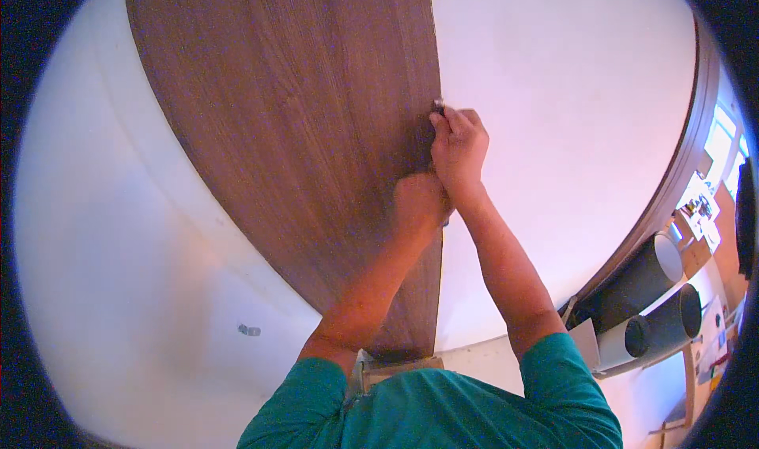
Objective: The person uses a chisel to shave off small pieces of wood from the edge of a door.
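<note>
A long dark brown wood-grain panel (300,93) lies ahead of me, its straight right edge beside a broad white surface (553,117). My right hand (460,150) is closed at that edge, thumb and fingers pinching a small dark piece with a shiny metal end (439,106); its kind I cannot make out. Just nearer to me, against the right wrist, my left hand (421,202) is curled into a fist over the same edge. It is blurred. A bit of something dark shows by its lower side, but what it holds is hidden.
White surface (118,235) spreads out on the left too, with a small grey fitting (249,330) on it. At the right stand dark and white tubes or rolls (632,279), beside a cluttered workspace and a bright window (719,145). A dark rim (686,160) curves along the right.
</note>
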Tool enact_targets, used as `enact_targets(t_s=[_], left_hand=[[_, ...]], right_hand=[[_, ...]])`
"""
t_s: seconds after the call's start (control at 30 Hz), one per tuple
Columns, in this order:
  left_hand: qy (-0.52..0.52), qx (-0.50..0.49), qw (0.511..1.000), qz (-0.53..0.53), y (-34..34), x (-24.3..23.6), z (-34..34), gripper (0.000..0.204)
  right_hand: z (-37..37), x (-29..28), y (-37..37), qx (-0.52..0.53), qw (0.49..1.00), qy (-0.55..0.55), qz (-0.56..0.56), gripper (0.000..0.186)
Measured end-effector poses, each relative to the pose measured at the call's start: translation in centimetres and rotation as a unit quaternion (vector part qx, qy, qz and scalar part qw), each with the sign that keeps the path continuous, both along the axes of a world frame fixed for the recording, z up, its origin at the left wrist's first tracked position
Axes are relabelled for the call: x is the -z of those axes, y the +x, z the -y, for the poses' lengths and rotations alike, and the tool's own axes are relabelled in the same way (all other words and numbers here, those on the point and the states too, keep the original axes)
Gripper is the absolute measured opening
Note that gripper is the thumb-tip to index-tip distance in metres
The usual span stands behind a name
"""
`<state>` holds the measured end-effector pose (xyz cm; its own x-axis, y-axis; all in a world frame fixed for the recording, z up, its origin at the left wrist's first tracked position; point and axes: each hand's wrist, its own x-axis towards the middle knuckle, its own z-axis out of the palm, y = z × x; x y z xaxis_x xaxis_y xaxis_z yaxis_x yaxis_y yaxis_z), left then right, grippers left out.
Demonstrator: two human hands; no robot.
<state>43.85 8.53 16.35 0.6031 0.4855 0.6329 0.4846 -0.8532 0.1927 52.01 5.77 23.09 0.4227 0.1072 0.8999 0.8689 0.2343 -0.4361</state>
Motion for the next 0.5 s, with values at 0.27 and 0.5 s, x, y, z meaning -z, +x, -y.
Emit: enact_targets(t_s=[0.27, 0.5], left_hand=[[0.007, -0.026, 0.999, -0.025, 0.4, -1.3, 2.0, 0.035], [0.047, -0.049, 0.997, 0.041, 0.5, -7.1, 1.9, 0.036]], right_hand=[[1.5, 0.1, 0.7, 0.015, 1.000, 0.001, 0.006, 0.014], [0.5, -5.7, 0.8, 0.017, 1.000, 0.012, 0.020, 0.016]])
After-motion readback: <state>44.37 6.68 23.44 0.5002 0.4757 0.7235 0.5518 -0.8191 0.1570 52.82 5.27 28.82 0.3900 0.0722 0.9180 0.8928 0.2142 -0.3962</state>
